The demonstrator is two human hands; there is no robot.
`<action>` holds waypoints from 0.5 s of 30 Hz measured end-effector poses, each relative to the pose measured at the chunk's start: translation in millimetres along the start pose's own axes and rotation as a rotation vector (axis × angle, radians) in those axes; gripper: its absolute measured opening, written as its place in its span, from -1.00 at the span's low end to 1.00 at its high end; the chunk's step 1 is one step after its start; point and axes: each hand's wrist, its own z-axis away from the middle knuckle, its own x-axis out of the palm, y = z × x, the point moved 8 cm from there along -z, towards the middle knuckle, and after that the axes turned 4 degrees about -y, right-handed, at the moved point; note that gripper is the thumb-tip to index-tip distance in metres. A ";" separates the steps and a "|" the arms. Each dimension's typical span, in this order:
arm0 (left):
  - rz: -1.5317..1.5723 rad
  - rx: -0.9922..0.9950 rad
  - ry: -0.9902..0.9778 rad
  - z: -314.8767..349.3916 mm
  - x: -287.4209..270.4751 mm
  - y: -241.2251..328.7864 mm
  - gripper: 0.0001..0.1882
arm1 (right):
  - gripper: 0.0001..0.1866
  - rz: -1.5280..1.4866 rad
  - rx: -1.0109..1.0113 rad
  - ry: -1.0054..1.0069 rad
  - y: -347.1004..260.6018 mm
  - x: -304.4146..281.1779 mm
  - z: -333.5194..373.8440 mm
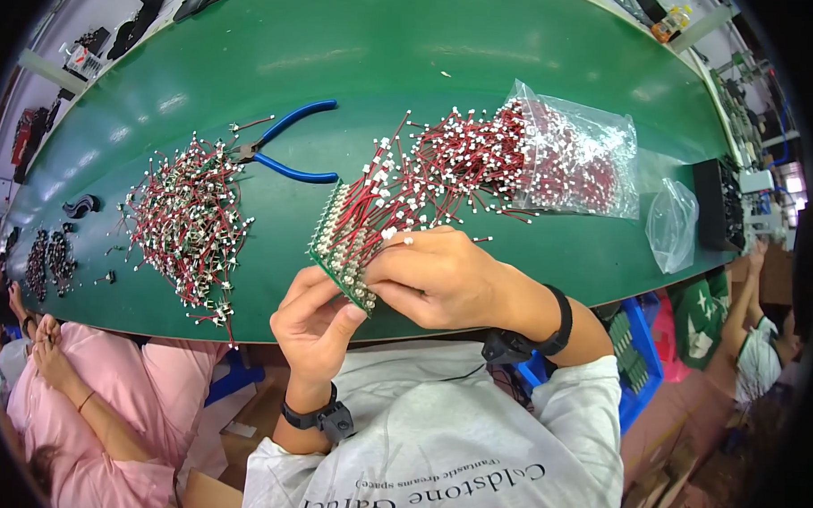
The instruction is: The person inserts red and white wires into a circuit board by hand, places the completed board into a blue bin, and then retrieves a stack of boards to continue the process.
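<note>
My left hand [316, 315] is closed on the lower end of a green circuit board panel [342, 279], which stands tilted above the table's near edge. Rows of white connectors cover the panel, and many red wires with white plugs [365, 205] fan out from its upper part. My right hand [437, 277] is pinched at the panel's right side, close to the lower connectors; a red lead with a white plug [408, 241] shows at its fingers. The fingertips partly hide what they grip. Beyond the panel lie blue-handled cutting pliers [297, 173], jaws toward the left.
A heap of small boards with red wires [188, 219] lies left. Loose red leads [468, 149] spill from a clear plastic bag [598, 158] at right, near another bag [672, 226] and a black box [718, 204]. A person in pink [97, 395] sits at left.
</note>
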 end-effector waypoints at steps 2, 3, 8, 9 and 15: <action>0.022 -0.007 0.019 1.3 -1.2 0.1 -0.68 | -0.84 -0.006 0.027 -0.075 -1.8 4.0 -1.1; 0.020 -0.013 0.018 1.7 -1.9 0.1 -0.68 | -0.84 -0.010 0.030 -0.073 -1.9 3.4 -1.7; 0.010 -0.003 0.025 -0.4 -1.2 1.9 -0.72 | -0.81 0.060 -0.003 -0.100 -4.6 4.6 -0.5; 0.011 -0.004 0.024 0.5 -2.4 0.9 -0.72 | -0.81 0.060 0.000 -0.101 -3.6 6.1 0.2; 0.073 -0.017 0.020 -3.1 -5.6 -7.2 -0.68 | -0.81 0.066 0.012 -0.080 4.7 15.5 -0.1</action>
